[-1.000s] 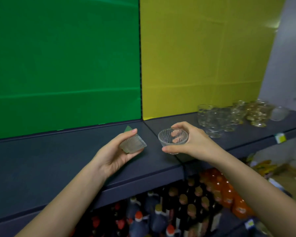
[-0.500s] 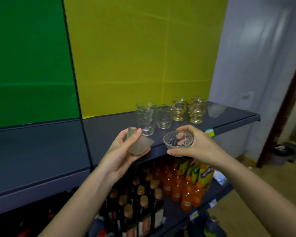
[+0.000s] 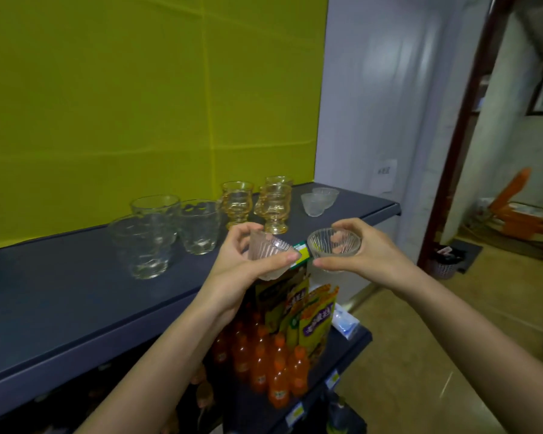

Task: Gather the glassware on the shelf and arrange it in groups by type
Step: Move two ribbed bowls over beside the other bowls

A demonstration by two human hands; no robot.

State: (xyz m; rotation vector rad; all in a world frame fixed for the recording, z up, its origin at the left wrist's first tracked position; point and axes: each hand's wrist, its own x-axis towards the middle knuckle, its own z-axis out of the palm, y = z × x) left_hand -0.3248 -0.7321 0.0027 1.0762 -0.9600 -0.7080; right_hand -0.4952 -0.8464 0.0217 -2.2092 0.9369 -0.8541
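Two ribbed cups (image 3: 271, 249) held (one per hand), dark shelf (image 3: 76, 296), yellow backing (image 3: 138, 89)

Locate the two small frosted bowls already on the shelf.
In the head view, the two small frosted bowls sit together at the shelf's far right end, right of the amber goblets.

The small bowl (image 3: 271, 250) in the left hand (image 3: 239, 270) is frosted clear glass with fine vertical ribs; the one (image 3: 333, 244) in the right hand (image 3: 369, 256) is clear with the same ribbing. Beyond the left hand, three clear tumblers (image 3: 157, 233) show a dimpled pattern on the dark blue-grey shelf (image 3: 60, 296). Just behind the hands stand amber-tinted footed mugs (image 3: 273, 203), with two frosted bowls (image 3: 318, 200) further right. The backing panel (image 3: 138, 104) is yellow. Below the hands are orange bottles (image 3: 264, 361).
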